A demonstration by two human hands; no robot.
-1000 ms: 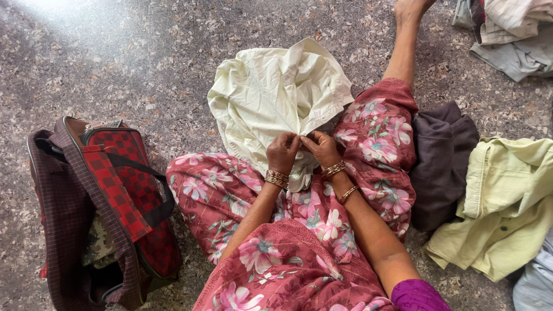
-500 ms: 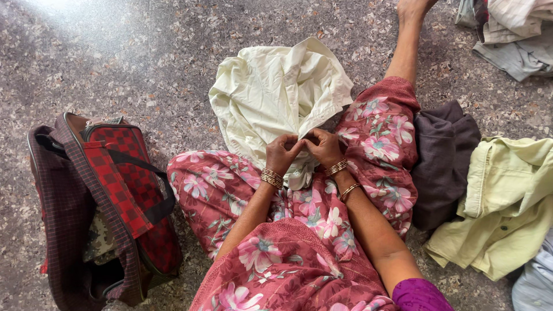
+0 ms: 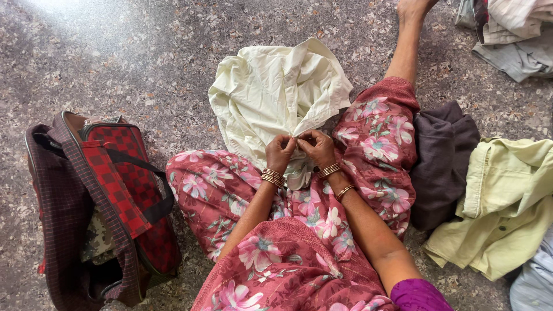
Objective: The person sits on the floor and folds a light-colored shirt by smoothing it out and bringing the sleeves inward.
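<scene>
Cream shirt [image 3: 276, 95] lies crumpled on the floor [image 3: 115, 57] just beyond both hands, its near edge pinched between them. Left hand [image 3: 280, 152] and right hand [image 3: 316, 148] touch, fingers closed tight on the cloth. A checked red bag [image 3: 109, 190] sits well left; an olive shirt [image 3: 495, 201] right.

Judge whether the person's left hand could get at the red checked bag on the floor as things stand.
Probably yes. The bag lies open on the floor beside the left knee, with nothing between. But the left hand now pinches the cream shirt together with the right hand, so it must let go first.
</scene>
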